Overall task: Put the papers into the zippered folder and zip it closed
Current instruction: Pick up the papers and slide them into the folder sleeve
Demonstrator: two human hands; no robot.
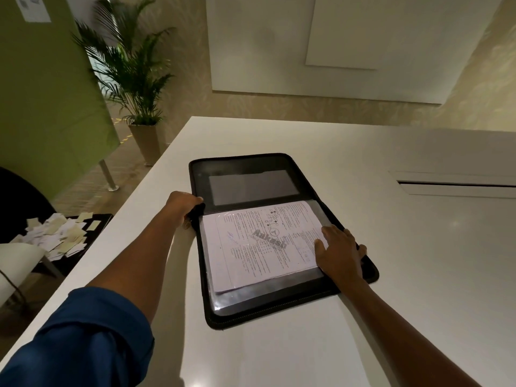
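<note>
- Black zippered folder (282, 163) of fabric lay opened flat on white tabletop (391, 247), spine running left to right, one half far, one half near.
- Printed white papers (259, 244), a thin stack with dense text and a grey watermark, sat in the near half under a clear plastic sleeve (268, 296), slightly skewed to the folder's edges.
- Far half showed a dark inner pocket with a greyish panel (251, 187).
- Left hand (183, 203) gripped the folder's left edge at the spine, fingers (195, 199) curled round the black rim.
- Right hand (339, 252) rested flat on the right part of the papers, fingers (331, 231) straight and slightly spread, pressing down; outer fingers reached the folder's right rim.
- Blue rolled sleeve (89, 339) covered the left upper arm; right forearm bare.
- Long narrow slot (455, 185) was cut in the tabletop, well apart to the right of the folder.
- Potted green palm (131, 71) stood beyond the tabletop's left corner.
- Pile of small pale paper slips (58, 236) lay on a low dark surface to the left, beneath tabletop level.
- Green panel (42, 93) stood on the left.
</note>
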